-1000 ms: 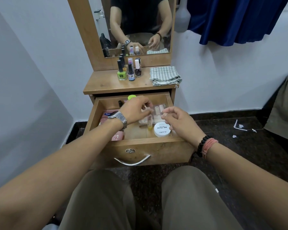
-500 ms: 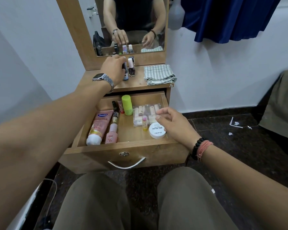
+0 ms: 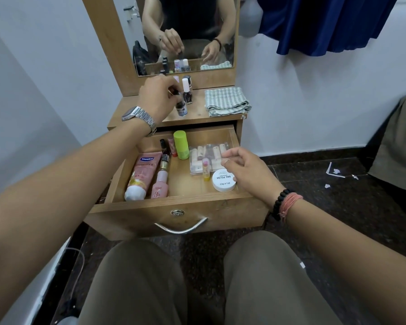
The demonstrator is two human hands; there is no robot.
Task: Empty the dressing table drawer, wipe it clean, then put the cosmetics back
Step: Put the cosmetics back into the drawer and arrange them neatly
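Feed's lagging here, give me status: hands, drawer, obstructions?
Left hand pinching nail polish bottle on tabletop. Right hand open over clear case. Drawer still stocked. Nothing blocking.

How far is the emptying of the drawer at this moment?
Early stage. Done: a few small nail polish bottles stand on the wooden tabletop. In hand: the left hand pinches a dark-capped bottle there; the right hand reaches over the clear plastic box. Left: pink tube, green bottle, white round jar remain in the drawer; folded striped cloth unused.
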